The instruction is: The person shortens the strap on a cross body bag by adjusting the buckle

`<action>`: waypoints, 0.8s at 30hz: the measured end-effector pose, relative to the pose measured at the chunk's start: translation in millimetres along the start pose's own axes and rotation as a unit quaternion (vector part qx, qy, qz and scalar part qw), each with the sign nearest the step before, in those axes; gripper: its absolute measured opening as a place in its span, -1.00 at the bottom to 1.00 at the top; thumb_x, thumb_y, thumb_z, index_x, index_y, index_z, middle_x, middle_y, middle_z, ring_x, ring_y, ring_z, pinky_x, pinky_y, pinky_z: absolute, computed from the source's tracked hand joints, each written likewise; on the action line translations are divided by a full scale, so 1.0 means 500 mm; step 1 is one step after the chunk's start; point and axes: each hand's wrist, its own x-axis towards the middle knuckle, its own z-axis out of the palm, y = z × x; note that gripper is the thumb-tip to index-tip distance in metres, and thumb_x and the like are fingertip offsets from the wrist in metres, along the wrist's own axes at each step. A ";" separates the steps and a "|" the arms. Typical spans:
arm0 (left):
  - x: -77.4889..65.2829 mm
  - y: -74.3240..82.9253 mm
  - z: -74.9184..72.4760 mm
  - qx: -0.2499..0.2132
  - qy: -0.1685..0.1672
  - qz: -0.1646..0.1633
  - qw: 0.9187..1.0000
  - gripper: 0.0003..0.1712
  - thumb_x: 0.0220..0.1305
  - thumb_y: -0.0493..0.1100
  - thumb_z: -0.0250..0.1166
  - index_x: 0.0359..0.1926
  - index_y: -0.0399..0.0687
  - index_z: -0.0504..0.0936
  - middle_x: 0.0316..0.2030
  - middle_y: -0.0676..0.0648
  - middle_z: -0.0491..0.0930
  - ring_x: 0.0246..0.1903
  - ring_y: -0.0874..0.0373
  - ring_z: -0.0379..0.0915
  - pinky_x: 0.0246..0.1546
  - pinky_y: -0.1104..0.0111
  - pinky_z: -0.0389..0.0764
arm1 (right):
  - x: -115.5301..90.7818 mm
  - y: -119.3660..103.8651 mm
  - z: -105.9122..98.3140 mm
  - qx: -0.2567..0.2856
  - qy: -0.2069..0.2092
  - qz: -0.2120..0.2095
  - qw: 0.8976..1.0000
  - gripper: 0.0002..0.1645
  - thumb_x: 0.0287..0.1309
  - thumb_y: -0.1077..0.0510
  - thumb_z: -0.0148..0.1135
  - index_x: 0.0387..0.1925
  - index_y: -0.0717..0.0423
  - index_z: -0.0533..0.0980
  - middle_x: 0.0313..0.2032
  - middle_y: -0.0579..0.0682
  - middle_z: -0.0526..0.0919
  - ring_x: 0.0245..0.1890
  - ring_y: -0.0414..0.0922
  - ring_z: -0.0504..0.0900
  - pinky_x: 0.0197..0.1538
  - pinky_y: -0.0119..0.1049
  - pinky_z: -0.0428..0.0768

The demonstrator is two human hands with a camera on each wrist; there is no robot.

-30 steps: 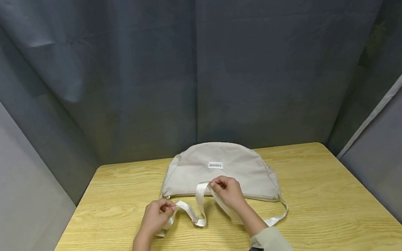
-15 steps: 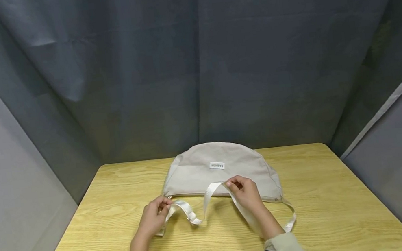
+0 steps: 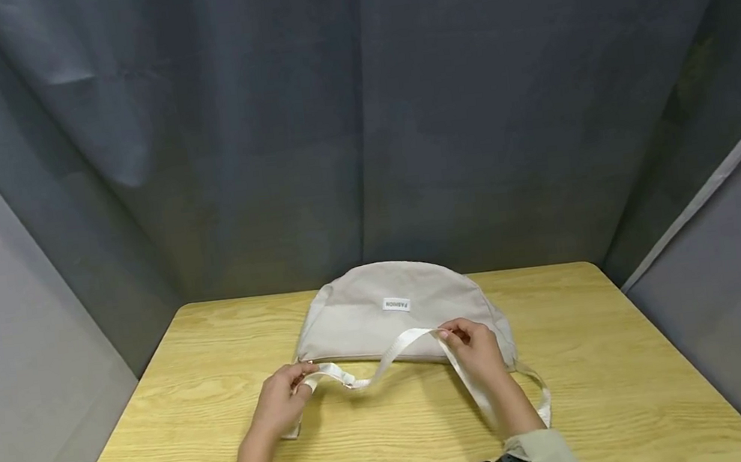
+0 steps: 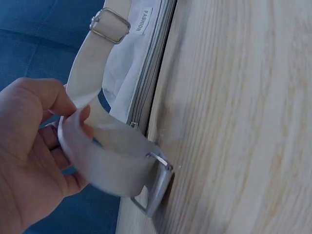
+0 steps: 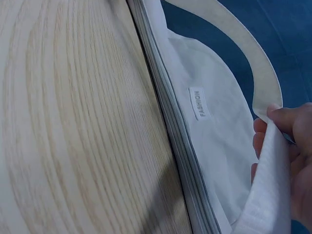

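A pale beige half-moon bag (image 3: 353, 323) lies on the table, its zipped straight edge towards me and a small "FASHION" label (image 3: 396, 304) on its face. My left hand (image 3: 281, 401) pinches the white strap (image 3: 393, 350) near its left end, close to a metal ring (image 4: 161, 183). The strap's metal slider buckle (image 4: 110, 25) hangs just beyond those fingers. Further right, my right hand (image 3: 478, 351) pinches the same strap between thumb and fingers, raised in front of the bag. Between both hands the strap sags slightly. From the right hand it drops behind the wrist and loops back to the bag's right corner.
The wooden table (image 3: 188, 431) has a far edge just behind the bag. A dark curtain (image 3: 252, 138) hangs beyond it, with grey panels (image 3: 6, 314) at both sides. A zip pull (image 4: 134, 125) sits at the bag's left corner.
My right hand has moved right along with the strap, so the strap between the hands is straighter and sags less. My left hand has stayed nearly in place.
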 end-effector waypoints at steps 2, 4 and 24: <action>0.001 -0.002 0.003 0.013 0.008 0.012 1.000 -0.69 0.00 -0.40 0.18 -0.26 -0.02 0.70 -0.39 0.06 0.53 -0.40 0.17 0.37 -0.35 0.26 0.42 | 0.000 0.003 -0.002 0.001 -0.002 0.005 1.000 -0.91 0.14 0.16 0.27 -0.40 0.10 0.62 -0.56 -0.07 0.53 -0.52 -0.14 0.44 -0.48 -0.35 0.43; 0.002 -0.005 0.006 0.018 0.012 0.019 1.000 -0.72 -0.02 -0.39 0.20 -0.35 0.03 0.71 -0.36 0.07 0.57 -0.36 0.16 0.41 -0.30 0.23 0.43 | 0.000 0.005 -0.005 0.002 -0.006 0.009 1.000 -0.90 0.14 0.15 0.27 -0.40 0.10 0.62 -0.55 -0.06 0.53 -0.52 -0.13 0.44 -0.47 -0.34 0.44; -0.002 -0.012 0.013 0.000 0.026 0.026 0.999 -0.87 0.14 -0.25 0.32 -0.44 0.10 0.58 -0.37 0.16 0.58 -0.25 0.12 0.49 -0.15 0.12 0.44 | -0.014 0.040 -0.022 -0.077 -0.050 0.027 0.995 -0.89 0.15 0.15 0.26 -0.44 0.11 0.59 -0.59 -0.11 0.51 -0.56 -0.15 0.41 -0.47 -0.29 0.41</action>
